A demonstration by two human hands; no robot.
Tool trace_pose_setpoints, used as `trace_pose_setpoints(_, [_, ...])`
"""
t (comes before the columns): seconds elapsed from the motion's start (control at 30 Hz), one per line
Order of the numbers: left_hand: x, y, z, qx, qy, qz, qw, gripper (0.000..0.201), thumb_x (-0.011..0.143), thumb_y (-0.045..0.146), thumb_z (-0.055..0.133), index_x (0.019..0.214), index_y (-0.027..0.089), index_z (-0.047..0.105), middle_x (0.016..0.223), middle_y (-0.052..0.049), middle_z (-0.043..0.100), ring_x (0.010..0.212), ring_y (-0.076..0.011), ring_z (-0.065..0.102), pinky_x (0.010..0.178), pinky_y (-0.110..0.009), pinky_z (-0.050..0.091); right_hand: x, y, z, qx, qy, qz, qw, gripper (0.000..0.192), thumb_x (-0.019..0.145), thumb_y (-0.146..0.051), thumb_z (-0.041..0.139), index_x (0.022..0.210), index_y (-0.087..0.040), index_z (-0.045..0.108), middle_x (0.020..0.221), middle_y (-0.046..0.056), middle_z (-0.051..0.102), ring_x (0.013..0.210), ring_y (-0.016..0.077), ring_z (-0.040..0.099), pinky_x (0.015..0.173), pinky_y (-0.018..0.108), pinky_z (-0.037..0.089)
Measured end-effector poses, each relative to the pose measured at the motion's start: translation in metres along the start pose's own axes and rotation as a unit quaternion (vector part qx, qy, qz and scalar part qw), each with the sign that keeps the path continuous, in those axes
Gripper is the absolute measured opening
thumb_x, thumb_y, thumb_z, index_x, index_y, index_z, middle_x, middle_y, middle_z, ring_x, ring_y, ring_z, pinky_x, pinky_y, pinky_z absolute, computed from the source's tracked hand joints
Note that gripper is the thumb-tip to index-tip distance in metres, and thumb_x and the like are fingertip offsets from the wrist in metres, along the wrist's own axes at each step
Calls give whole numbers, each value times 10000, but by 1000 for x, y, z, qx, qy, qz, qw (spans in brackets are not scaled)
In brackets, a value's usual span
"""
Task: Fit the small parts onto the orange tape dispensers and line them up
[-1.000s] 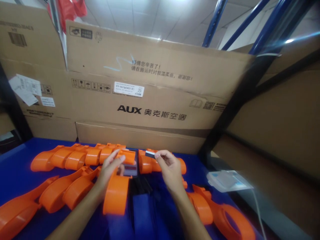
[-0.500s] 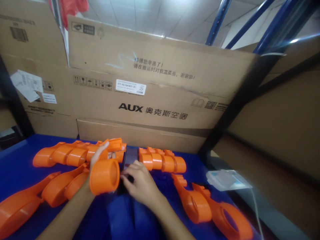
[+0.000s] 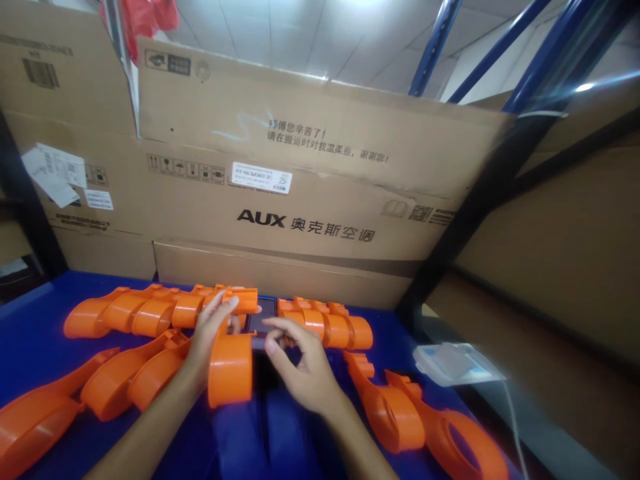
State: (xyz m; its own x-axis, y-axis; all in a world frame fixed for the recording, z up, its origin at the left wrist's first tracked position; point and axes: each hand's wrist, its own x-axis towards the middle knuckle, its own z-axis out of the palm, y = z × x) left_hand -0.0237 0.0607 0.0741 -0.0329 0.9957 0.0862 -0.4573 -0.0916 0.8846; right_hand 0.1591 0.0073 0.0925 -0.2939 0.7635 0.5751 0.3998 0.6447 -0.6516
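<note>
- The left hand (image 3: pixel 210 337), low and left of centre in the frame, holds an orange plastic part (image 3: pixel 231 367); the fingers are wrapped round its upper end, with the index finger stretched out along the top and the thumb side hidden behind the part
- That orange plastic part is a curved band with a wide ring-like end, which hangs toward the camera just below the hand, over the blue table (image 3: pixel 35 340)
- The right hand (image 3: pixel 305 373), just right of centre, hovers with fingers loosely curled; index finger and thumb are brought close together at a small dark tablet-like block (image 3: pixel 261 325) lying on the table, and whether they actually pinch it I cannot tell
- The dark block sits in the gap between two rows of orange parts, directly behind both hands
- A left row of orange parts (image 3: pixel 145 312) lies nested side by side at centre left; a shorter right row (image 3: pixel 330 327) lies just right of the block
- More orange parts (image 3: pixel 100 390) are heaped at lower left, and another pair (image 3: pixel 425 427) lies at lower right
- A clear plastic bag (image 3: pixel 457 363) with a white cable rests at the right edge of the table
- Large cardboard boxes (image 3: pixel 310 193) printed AUX fill the upper half; blue shelf struts (image 3: pixel 427 47) cross the upper right
</note>
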Motion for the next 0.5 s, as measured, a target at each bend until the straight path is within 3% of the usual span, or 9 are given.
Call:
trace_pose_setpoints(0.1, [-4, -1, 5, 3, 38, 43, 998, 421, 744, 506, 728, 976, 216, 528, 553, 87, 515, 421, -90, 455, 442, -209, 379, -5, -7, -1, -20, -39, -55, 998, 635, 822, -436, 695, 1385, -223, 494, 1160, 85, 675, 966, 239, 654, 851, 369, 532])
trace_pose_setpoints(0.2, [-4, -2, 6, 10, 79, 73, 994, 504, 770, 525, 708, 1131, 239, 503, 598, 92, 520, 453, -96, 491, 473, -212, 412, -8, -11, 5, -77, -18, -77, 994, 855, 719, -481, 788, 1446, -228, 417, 1356, 128, 576, 1171, 318, 585, 993, 455, 486])
trace_pose_setpoints(0.37, [-2, -1, 5, 20, 70, 92, 993, 470, 796, 509, 706, 1140, 257, 510, 645, 74, 547, 459, -92, 521, 441, -192, 421, -13, -5, 18, -118, 39, -85, 989, 696, 822, -247, 636, 1469, -226, 380, 1302, 126, 615, 1103, 295, 631, 890, 429, 561])
trace_pose_setpoints(0.5, [3, -9, -1, 32, 47, 54, 997, 486, 825, 603, 621, 1117, 227, 526, 658, 35, 590, 455, -119, 562, 381, -192, 397, -14, -2, 17, -139, 97, -68, 983, 674, 793, -209, 613, 1442, -237, 432, 1200, 115, 662, 951, 282, 670, 759, 407, 585])
